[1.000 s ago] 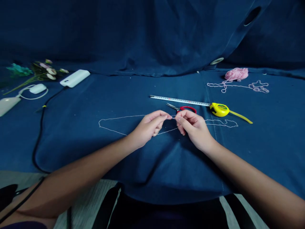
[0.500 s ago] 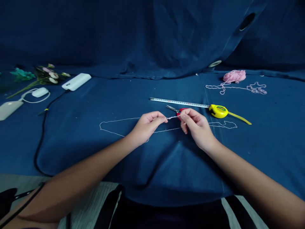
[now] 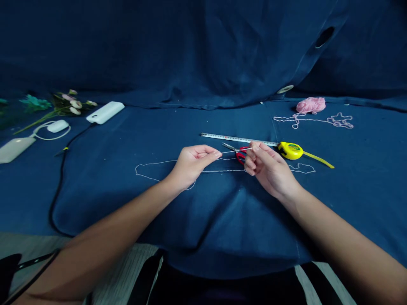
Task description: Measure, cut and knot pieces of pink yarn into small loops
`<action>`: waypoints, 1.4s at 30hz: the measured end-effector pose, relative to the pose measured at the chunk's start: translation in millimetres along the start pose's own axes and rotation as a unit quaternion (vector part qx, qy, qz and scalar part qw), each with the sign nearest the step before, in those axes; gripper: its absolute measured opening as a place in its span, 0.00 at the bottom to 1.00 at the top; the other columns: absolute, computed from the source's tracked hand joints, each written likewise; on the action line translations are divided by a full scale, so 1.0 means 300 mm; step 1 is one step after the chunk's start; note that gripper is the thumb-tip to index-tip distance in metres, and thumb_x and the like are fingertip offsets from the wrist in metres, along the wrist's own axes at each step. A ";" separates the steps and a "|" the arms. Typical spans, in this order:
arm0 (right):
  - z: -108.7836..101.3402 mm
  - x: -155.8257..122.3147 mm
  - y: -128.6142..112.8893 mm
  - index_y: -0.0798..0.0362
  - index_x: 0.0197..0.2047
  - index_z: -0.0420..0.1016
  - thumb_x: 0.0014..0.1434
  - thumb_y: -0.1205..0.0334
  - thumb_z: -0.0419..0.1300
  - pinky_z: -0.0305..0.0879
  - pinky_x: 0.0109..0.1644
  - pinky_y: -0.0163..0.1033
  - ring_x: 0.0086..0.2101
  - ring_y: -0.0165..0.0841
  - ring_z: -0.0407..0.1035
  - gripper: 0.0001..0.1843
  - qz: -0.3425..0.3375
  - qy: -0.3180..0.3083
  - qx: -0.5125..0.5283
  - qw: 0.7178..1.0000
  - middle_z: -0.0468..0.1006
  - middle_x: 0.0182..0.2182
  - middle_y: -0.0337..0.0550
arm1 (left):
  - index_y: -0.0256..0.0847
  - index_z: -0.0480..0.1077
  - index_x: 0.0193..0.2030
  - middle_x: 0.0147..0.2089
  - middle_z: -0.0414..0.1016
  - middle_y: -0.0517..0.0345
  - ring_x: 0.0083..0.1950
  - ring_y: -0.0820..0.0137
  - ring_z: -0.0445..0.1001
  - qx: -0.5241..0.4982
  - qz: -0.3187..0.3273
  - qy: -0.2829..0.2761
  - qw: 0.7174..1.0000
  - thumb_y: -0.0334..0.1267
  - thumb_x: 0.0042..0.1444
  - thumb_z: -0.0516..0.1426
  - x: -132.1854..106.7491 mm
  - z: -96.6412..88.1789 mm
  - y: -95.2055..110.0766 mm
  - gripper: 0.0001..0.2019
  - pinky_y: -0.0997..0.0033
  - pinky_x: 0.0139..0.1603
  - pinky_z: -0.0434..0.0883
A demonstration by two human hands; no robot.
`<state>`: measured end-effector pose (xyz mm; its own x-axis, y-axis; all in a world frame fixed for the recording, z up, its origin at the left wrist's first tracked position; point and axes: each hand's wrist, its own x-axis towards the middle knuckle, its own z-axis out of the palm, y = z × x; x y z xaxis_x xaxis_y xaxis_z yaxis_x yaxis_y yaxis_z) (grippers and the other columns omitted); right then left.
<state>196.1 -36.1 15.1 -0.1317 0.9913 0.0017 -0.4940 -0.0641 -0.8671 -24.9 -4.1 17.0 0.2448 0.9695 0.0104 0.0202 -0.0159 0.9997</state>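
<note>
A thin, pale strand of yarn (image 3: 235, 151) is stretched between my two hands. My left hand (image 3: 195, 163) pinches it between thumb and forefinger, and my right hand (image 3: 267, 165) pinches it a short way to the right. More of the yarn lies on the blue cloth in a long loop that reaches out past both hands. Red-handled scissors (image 3: 241, 157) lie just behind the stretched strand, partly covered by my right hand. Beyond them is a yellow tape measure (image 3: 290, 151) with its blade (image 3: 235, 138) drawn out to the left.
A pink yarn ball (image 3: 310, 105) with loose strands sits at the back right. On the left are a white power bank (image 3: 105, 112) with a black cable (image 3: 56, 190), a white device (image 3: 17, 149) with a white cord, and artificial flowers (image 3: 74, 103). Blue cloth (image 3: 222, 224) covers the surface.
My hands have moved apart, the right one going a little right and up, so the strand between them is longer and tighter. The knotted-looking bit between the fingers no longer shows.
</note>
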 end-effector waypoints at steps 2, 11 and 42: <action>0.008 -0.005 -0.016 0.50 0.35 0.69 0.63 0.58 0.68 0.53 0.26 0.33 0.26 0.27 0.53 0.12 0.010 0.003 0.022 1.000 0.53 0.27 0.32 | 0.36 0.82 0.37 0.20 0.64 0.65 0.21 0.80 0.53 -0.010 0.001 0.001 1.000 0.43 0.53 0.70 -0.001 0.004 -0.002 0.12 0.74 0.22 0.50; -0.021 0.012 -0.014 0.49 0.35 0.71 0.63 0.52 0.69 0.55 0.26 0.34 0.26 0.28 0.55 0.13 -0.029 0.016 -0.066 0.997 0.59 0.28 0.34 | 0.38 0.81 0.39 0.31 0.75 0.57 0.30 0.74 0.66 0.059 0.044 -0.070 0.995 0.45 0.62 0.63 0.004 -0.008 -0.040 0.12 0.72 0.32 0.62; -0.109 0.050 0.028 0.48 0.48 0.75 0.68 0.47 0.61 0.62 0.34 0.39 0.30 0.34 0.65 0.15 -0.157 0.091 -0.463 0.868 0.72 0.32 0.40 | 0.39 0.78 0.45 0.26 0.64 0.65 0.23 0.78 0.56 -0.017 -0.040 -0.146 0.988 0.48 0.65 0.61 -0.048 0.053 -0.056 0.14 0.75 0.24 0.54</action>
<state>218.2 -17.9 -8.4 0.0644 0.9503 0.3047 0.4315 0.2488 -0.8671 -13.4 -21.5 -0.4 0.5137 0.8550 -0.0708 0.0192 0.0710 0.9973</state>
